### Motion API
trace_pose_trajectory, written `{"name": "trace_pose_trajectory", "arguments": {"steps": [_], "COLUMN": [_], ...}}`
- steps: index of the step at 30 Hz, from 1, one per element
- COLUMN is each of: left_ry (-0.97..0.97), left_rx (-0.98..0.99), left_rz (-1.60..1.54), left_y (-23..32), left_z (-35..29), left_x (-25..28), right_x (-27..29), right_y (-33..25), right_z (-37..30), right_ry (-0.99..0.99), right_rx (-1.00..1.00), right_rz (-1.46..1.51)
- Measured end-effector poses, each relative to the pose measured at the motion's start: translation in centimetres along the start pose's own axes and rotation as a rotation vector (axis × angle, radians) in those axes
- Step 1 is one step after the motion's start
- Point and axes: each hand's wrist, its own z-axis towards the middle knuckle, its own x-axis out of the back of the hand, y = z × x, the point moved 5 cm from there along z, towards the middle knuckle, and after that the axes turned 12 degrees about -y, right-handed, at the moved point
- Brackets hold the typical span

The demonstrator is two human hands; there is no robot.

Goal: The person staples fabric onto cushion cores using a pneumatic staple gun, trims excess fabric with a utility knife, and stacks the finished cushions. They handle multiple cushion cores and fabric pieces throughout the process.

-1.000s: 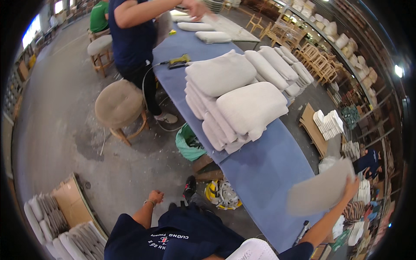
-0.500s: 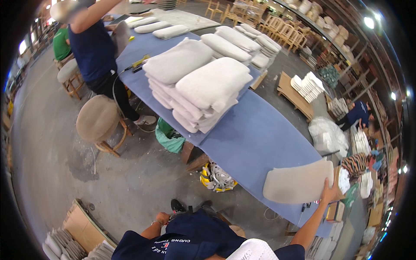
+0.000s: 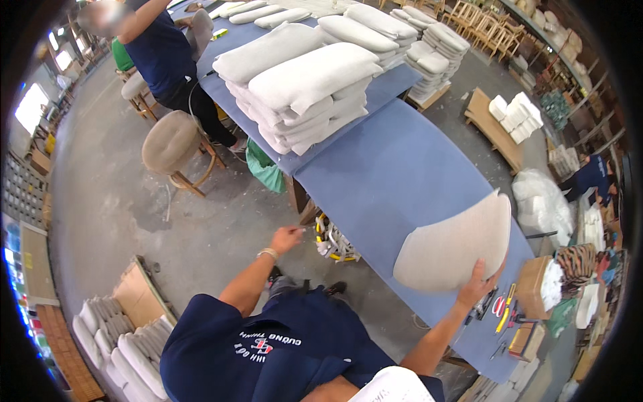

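Observation:
A curved beige upholstered chair panel (image 3: 452, 251) is tilted over the near end of the blue-covered table (image 3: 375, 164). My right hand (image 3: 477, 285) grips its lower right edge, thumb on the face and the other fingers mostly hidden behind. My left hand (image 3: 287, 239) is off the table's near side, above the floor, with fingers pinched together. A tiny pale bit shows at its fingertips, too small to name. Beside my right hand lie scissors (image 3: 498, 306), a yellow cutter knife (image 3: 506, 308) and other small hand tools.
Pale padded panels (image 3: 295, 87) are piled high on the table's far half. A yellow-trimmed bin of scraps (image 3: 333, 240) stands below the near edge, close to my left hand. A co-worker (image 3: 157, 50) works at far left, near a round stool (image 3: 172, 142). Stacked panels (image 3: 127, 342) sit lower left.
My left hand has risen from beside my body and reached forward toward the scrap bin. The chair panel, in my right hand, has turned and tilted up. The view has shifted.

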Motion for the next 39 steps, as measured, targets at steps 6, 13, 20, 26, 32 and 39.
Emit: {"name": "trace_pose_trajectory", "arguments": {"steps": [6, 13, 20, 26, 32, 39], "left_ry": [-0.111, -0.382, -0.623, -0.591, -0.185, 0.945], "left_rx": [-0.533, -1.547, -1.730, -1.688, -1.556, -0.908], "left_rz": [0.202, 0.423, 0.306, 0.142, 0.261, 0.594], "left_y": [25.6, 45.6, 45.6, 46.2, 46.9, 42.2], "left_z": [-4.5, -15.6, -14.8, -10.9, -5.7, 1.5], "left_x": [-12.8, -24.2, -30.2, -28.9, -19.6, 10.7], "right_x": [-4.8, -6.3, -4.3, -5.0, -7.5, -7.8], "right_y": [-0.8, 3.3, 7.4, 9.6, 6.8, 8.8], "right_z": [-2.8, -8.9, -13.3, -12.8, -7.8, -3.4], "right_ry": [-0.051, -0.217, -0.152, -0.175, -0.130, -0.314], "right_rx": [0.025, -0.194, -0.405, -0.592, -0.601, -0.396], "right_rz": [0.159, 0.236, -0.128, -0.086, 0.085, 0.121]}}
